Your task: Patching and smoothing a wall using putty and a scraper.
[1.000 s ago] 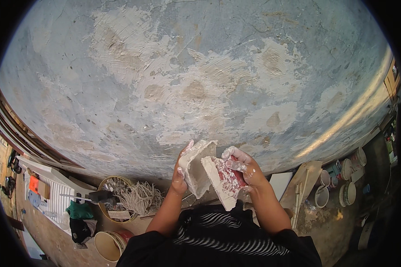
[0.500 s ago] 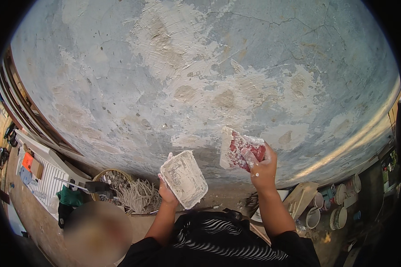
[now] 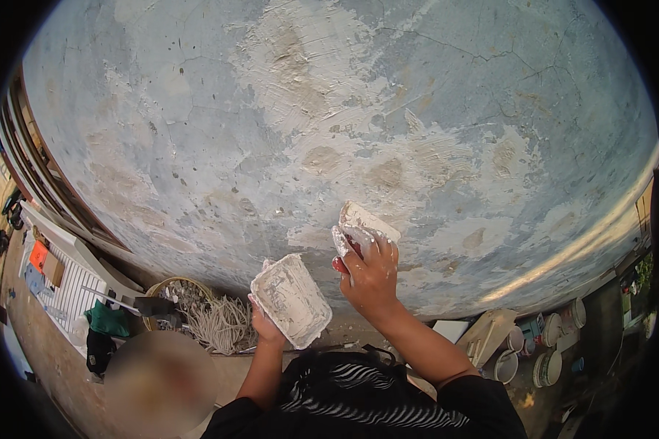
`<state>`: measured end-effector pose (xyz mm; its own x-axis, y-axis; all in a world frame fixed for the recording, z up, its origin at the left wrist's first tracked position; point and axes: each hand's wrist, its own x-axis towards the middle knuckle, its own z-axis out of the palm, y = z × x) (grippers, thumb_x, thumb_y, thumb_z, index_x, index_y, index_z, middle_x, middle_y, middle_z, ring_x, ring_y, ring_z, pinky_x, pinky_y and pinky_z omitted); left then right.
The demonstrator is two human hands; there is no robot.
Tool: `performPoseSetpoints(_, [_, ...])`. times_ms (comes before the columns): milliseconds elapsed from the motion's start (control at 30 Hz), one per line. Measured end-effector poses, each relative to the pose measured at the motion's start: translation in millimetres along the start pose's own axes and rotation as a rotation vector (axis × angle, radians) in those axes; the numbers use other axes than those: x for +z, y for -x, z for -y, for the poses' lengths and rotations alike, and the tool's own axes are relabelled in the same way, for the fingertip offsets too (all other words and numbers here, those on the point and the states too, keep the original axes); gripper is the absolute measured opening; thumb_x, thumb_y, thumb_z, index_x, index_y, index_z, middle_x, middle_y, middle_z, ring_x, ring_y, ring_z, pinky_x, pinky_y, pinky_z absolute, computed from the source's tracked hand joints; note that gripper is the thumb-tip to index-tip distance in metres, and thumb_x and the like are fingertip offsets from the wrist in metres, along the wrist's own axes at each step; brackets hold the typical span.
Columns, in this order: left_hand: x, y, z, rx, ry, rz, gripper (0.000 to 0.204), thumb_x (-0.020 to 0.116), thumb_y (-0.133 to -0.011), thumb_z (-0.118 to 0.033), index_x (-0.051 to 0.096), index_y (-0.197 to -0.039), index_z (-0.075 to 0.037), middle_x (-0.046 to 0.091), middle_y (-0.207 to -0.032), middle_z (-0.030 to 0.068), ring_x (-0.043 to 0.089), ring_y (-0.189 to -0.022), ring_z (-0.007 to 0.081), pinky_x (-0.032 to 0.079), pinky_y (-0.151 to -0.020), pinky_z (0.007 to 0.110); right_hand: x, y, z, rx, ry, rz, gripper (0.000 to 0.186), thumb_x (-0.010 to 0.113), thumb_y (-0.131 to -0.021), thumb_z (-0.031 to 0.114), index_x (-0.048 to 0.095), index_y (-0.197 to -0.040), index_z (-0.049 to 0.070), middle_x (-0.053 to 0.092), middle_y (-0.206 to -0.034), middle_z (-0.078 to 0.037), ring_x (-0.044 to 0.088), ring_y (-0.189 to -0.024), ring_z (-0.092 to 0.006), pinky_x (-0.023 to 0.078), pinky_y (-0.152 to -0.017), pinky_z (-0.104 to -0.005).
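At left, see a white ribbed panel (image 3: pixel 64 304) on the floor, bearing an orange piece (image 3: pixel 39 254) and a small brown box (image 3: pixel 53 269); cannot read any print on these, too small to tell. Nearer and to the right, see a green cloth (image 3: pixel 108 320), with a black cloth (image 3: pixel 99 353) just beside it on the near side. Next, see a round yellow-rimmed basket (image 3: pixel 152 320) and a tangle of pale rope (image 3: pixel 220 323) at its right side; nearer, see only a blurred round patch.

Holds a shallow white tub (image 3: pixel 321 298) in the left hand (image 3: pixel 266 323), gripping its left side, with the smeared inside turned up into view. Wears a black shirt (image 3: pixel 359 377) with white wavy stripes, nearest of all.

To the right and farther than the tub, holds a spreader (image 3: pixel 371 219) in the right hand (image 3: pixel 373 274), closed around its red part, with paste-whitened fingers; cannot tell whether the pale blade touches the patched blue-grey wall (image 3: pixel 454 80) beyond.

At right, see a wooden board (image 3: pixel 490 333), then several buckets (image 3: pixel 547 368) on the floor; cannot make out their labels, too small.
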<state>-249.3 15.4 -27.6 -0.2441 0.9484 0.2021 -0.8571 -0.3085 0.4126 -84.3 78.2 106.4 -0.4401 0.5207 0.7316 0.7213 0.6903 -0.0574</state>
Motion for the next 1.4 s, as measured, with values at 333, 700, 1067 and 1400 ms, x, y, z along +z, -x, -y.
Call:
performPoseSetpoints(333, [-4.2,-5.9,-6.3,0.050,-0.043,-0.004,0.078,0.033,-0.093,-0.059,0.015,-0.149,-0.009,0.030,-0.149,0.0118,0.033,-0.135,0.0313,0.027,-0.111,0.047,16.4,6.3,-6.1,-0.052,0.083,0.038,0.023,0.069,-0.068,0.011,0.069,-0.091,0.009,0.059,-0.107,-0.007,0.052,-0.098,-0.0292,0.035,-0.087,-0.0485])
performPoseSetpoints(700, [1.1,-8.7,-9.8,0.028,-0.024,0.010,0.075,0.032,-0.094,-0.058,0.016,-0.149,-0.010,0.030,-0.149,0.0121,0.033,-0.135,0.0321,0.026,-0.111,0.048,-42.3,-25.8,0.8,-0.053,0.028,0.047,0.022,0.064,-0.071,0.011,0.069,-0.092,0.008,0.059,-0.099,-0.008,0.054,-0.098,-0.0287,0.038,-0.089,-0.0490])
performPoseSetpoints(1067, [-12.4,-1.9,-8.4,0.023,-0.044,-0.041,0.076,0.033,-0.093,-0.060,0.017,-0.149,-0.012,0.032,-0.148,0.0128,0.035,-0.134,0.0331,0.029,-0.109,0.049,18.7,31.4,-3.7,-0.097,0.030,0.217,0.014,0.065,-0.070,0.012,0.070,-0.083,0.010,0.061,-0.095,-0.004,0.054,-0.097,-0.0240,0.038,-0.087,-0.0460])
performPoseSetpoints(1400, [-4.7,9.5,-20.5,0.037,0.015,-0.093,0.066,0.029,-0.095,-0.053,0.022,-0.149,-0.016,0.038,-0.145,0.0132,0.043,-0.127,0.0349,0.038,-0.103,0.052,-65.8,-13.5,-9.7,-0.012,-0.093,-0.131,0.038,0.067,-0.062,0.004,0.069,-0.100,0.005,0.060,-0.093,-0.009,0.054,-0.089,-0.0327,0.043,-0.075,-0.0435])
